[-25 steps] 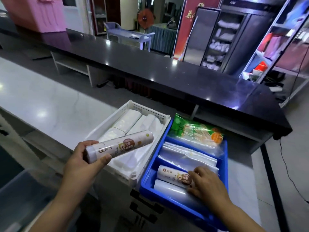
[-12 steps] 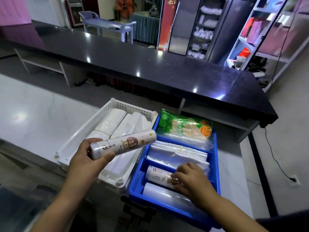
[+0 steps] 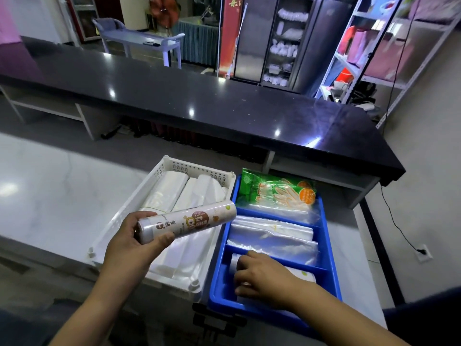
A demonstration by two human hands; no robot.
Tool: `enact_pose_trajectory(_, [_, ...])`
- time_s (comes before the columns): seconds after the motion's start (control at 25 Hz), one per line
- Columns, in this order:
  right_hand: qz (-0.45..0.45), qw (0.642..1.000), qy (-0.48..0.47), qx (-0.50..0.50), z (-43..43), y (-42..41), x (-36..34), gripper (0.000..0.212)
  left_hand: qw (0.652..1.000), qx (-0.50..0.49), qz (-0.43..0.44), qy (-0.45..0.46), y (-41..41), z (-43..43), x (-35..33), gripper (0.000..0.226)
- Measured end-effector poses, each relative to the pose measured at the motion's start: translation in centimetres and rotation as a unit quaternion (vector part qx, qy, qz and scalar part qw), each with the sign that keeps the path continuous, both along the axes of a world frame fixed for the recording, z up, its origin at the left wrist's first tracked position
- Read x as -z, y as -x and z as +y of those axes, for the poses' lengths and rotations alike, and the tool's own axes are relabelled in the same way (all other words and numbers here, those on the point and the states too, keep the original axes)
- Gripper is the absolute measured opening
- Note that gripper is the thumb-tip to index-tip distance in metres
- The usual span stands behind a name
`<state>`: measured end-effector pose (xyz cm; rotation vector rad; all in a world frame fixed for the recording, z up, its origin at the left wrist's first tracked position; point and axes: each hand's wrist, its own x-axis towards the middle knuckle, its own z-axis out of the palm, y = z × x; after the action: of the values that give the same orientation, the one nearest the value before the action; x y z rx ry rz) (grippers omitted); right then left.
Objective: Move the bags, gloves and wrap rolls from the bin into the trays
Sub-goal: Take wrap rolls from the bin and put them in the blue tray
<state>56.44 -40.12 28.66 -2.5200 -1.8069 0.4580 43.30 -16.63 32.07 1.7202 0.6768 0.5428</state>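
Behind the white worktop (image 3: 50, 208) runs a long black counter (image 3: 224, 108), and further back stand shelves (image 3: 374, 46) and a dark cabinet (image 3: 287, 41).

On the worktop, near its front edge, two trays stand side by side and touch each other. On the left is the white tray (image 3: 119, 231) with a perforated wall; it holds white bags (image 3: 174, 193) lying along its length.

The left hand (image 3: 132, 243) is over the front part of this tray. Its fingers are closed around the near end of a wrap roll (image 3: 187, 222), which is held in the air, tilted, with the far end pointing to the right and a little up, above the white tray near its right edge.

On the right is the blue tray (image 3: 331, 245) with three compartments. In the far one lies a green pack of gloves (image 3: 277, 193). In the middle one lie clear bags (image 3: 272, 238). In the near one lies a second roll (image 3: 303, 275), crosswise. The right hand (image 3: 264, 275) rests on it, palm down, fingers curled over its left end; I cannot tell if it really grips the roll or only presses on it.
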Motion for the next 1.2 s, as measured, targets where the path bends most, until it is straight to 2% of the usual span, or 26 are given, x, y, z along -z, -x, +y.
enact_pose_trajectory(0.12, [0.068, 0.991, -0.032, 0.110, -1.4, 0.2, -1.5, 0.024, 0.999, 0.032, 0.002, -0.004, -0.4, 0.0, 0.0, 0.038])
enact_pose_trajectory(0.2, [0.110, 0.974, -0.062, 0.188, -2.7, 0.4, -2.2, 0.035, 0.999, 0.053, 0.009, -0.012, -0.9, -0.3, -0.1, 0.037])
enact_pose_trajectory(0.32, [0.156, 0.927, -0.168, 0.296, -4.6, 1.0, -3.0, 0.055, 0.995, 0.098, 0.028, -0.020, -2.1, -1.2, -0.2, 0.035])
enact_pose_trajectory(0.52, [0.164, 0.802, -0.395, 0.418, -8.8, 0.6, -6.6, 0.058, 0.972, 0.219, 0.070, -0.053, -4.0, -3.9, 0.0, 0.033])
enact_pose_trajectory(0.72, [0.099, 0.751, -0.472, 0.451, -10.8, 0.5, -8.7, 0.062, 0.946, 0.308, 0.092, -0.037, -4.9, -7.6, 2.1, 0.035])
enact_pose_trajectory(0.84, [0.073, 0.731, -0.495, 0.464, -11.4, 0.8, -8.8, 0.062, 0.926, 0.354, 0.114, -0.066, -5.4, -9.2, 3.5, 0.035])
enact_pose_trajectory(0.92, [0.067, 0.726, -0.497, 0.471, -11.5, 1.3, -8.6, 0.062, 0.895, 0.382, 0.134, -0.185, -6.0, -9.7, 4.2, 0.038])
enact_pose_trajectory(1.04, [0.069, 0.726, -0.492, 0.475, -11.6, 1.9, -8.4, 0.061, 0.793, 0.417, 0.154, -0.416, -7.0, -9.6, 4.6, 0.055])
enact_pose_trajectory(1.12, [0.070, 0.727, -0.491, 0.475, -11.7, 2.1, -8.5, 0.061, 0.736, 0.436, 0.172, -0.489, -7.7, -9.5, 4.4, 0.057])
enact_pose_trajectory(1.2, [0.072, 0.727, -0.489, 0.477, -11.6, 2.2, -8.5, 0.060, 0.705, 0.450, 0.183, -0.517, -8.2, -9.7, 4.2, 0.051])
